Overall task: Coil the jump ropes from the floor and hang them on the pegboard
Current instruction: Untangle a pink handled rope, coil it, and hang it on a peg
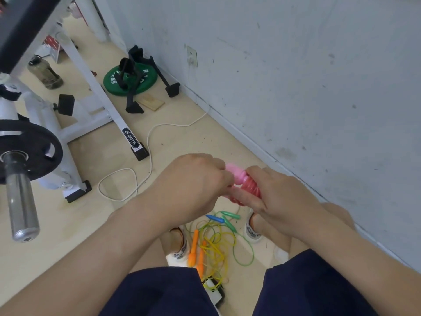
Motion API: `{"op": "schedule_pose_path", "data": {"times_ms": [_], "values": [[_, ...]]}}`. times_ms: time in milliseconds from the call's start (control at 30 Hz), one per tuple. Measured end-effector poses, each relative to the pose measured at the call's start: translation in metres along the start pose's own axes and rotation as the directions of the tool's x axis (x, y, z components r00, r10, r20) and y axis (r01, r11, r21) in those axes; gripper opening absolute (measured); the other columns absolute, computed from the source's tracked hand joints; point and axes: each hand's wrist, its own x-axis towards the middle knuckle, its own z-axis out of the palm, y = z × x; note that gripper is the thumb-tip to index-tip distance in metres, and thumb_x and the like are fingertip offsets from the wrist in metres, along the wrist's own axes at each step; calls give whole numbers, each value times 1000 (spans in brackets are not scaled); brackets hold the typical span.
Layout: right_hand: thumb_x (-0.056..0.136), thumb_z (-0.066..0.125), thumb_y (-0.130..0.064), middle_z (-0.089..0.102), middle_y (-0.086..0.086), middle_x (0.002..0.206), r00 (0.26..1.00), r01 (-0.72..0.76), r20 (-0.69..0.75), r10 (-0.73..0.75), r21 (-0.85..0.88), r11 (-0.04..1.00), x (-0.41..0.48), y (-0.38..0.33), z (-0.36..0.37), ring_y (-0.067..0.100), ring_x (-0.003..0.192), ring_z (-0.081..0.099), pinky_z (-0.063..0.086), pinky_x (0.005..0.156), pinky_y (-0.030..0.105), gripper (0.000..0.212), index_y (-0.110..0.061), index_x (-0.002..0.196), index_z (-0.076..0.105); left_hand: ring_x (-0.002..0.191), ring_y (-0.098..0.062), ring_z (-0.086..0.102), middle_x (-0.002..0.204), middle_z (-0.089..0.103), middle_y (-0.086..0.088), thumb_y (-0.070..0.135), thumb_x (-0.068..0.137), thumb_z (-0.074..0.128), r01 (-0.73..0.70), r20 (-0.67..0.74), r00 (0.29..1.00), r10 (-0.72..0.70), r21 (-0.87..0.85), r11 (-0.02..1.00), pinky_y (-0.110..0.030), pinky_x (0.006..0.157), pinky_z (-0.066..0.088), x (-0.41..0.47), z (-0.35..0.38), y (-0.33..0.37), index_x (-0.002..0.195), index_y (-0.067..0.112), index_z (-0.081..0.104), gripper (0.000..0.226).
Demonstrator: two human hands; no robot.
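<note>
- We see the left grip (193,183) with its fingers curled, pinching the pale pink end of the pink jump rope (235,176).
- The right grip (280,195) is closed round the same rope, with thumb and fingers wrapped about its red, ribbed-looking windings.
- The pink jump rope is held in the air between both grips, above the floor (91,224) and near the wall (296,76).
- Under the grips, between the two white shoes (252,233), the loose jump ropes (218,245) lie in a tangle of yellow and green cord on the floor.
- In this tangle we can tell orange handles (193,247), green handles (231,216) and a blue handle (214,218).
- Farther away, a white cable (149,142) runs over the floor, and a green weight plate (114,82) lies near the wall.
- At the left, a barbell (20,201) with a black plate is in view.
</note>
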Motion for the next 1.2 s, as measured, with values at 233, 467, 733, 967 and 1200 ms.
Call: {"op": "schedule_pose_path", "data": {"times_ms": [233, 467, 733, 967, 1200], "values": [[68, 29, -89, 56, -11, 71, 999, -44, -12, 45, 38, 998, 2, -11, -10, 5, 67, 54, 47, 60, 31, 62, -33, 85, 48, 71, -10, 69, 75, 74, -2, 11, 86, 70, 473, 223, 814, -536, -790, 390, -28, 70, 56, 15, -8, 9, 88, 11, 78, 9], [76, 49, -69, 60, -8, 70, 987, -130, 109, 119, 106, 986, 5, -6, -25, 7, 68, 56, 49, 64, 34, 40, -30, 80, 53, 83, -9, 69, 88, 76, -3, 9, 91, 62, 523, 408, 843, -351, -777, 350, -22, 80, 54, 22, -15, -12, 99, 8, 76, 16], [72, 48, -71, 60, -7, 67, 986, -143, 103, 131, 126, 982, 8, 8, -43, 8, 64, 55, 43, 60, 32, 45, -27, 78, 54, 82, 0, 61, 87, 74, 9, 20, 91, 63, 517, 387, 826, -409, -809, 280, -17, 74, 50, 13, -5, -24, 98, 15, 76, 16], [75, 58, -64, 67, -11, 70, 995, -52, 93, 26, 288, 956, 4, 9, -47, 6, 65, 63, 53, 67, 43, 37, -28, 84, 60, 96, -26, 66, 97, 72, -14, 32, 58, 90, 416, 487, 835, -256, -863, -285, -37, 94, 53, 2, 24, -33, 87, 9, 77, 39], [68, 54, -72, 68, -10, 72, 998, -28, 60, 6, 374, 927, 6, 13, -46, 6, 63, 65, 54, 67, 41, 47, -30, 87, 61, 83, -15, 68, 85, 74, -5, 30, 61, 85, 244, 378, 830, -409, -907, -343, -26, 74, 56, 5, 37, -24, 80, 13, 78, 26]]}}
